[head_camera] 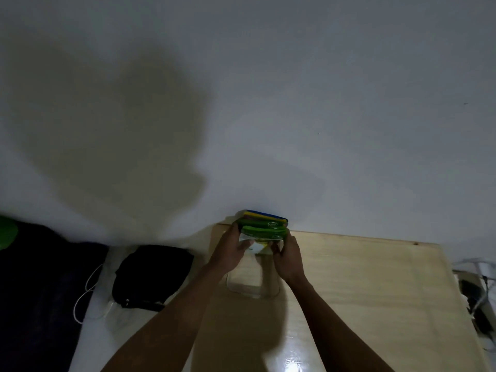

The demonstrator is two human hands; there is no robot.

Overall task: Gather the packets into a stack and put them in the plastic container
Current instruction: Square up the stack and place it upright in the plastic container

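Note:
A stack of packets, green with yellow and blue ones at the far side, is held upright between both hands near the far edge of the wooden table. My left hand grips its left side and my right hand its right side. The stack's lower end, white and yellow, sits in the mouth of a clear plastic container that stands on the table between my wrists. How deep the packets reach inside is hard to tell in the dim light.
A white wall rises right behind the table. Left of the table lie a black bag and a white cable on a pale surface, with dark fabric further left. Cables and clutter sit beyond the table's right edge.

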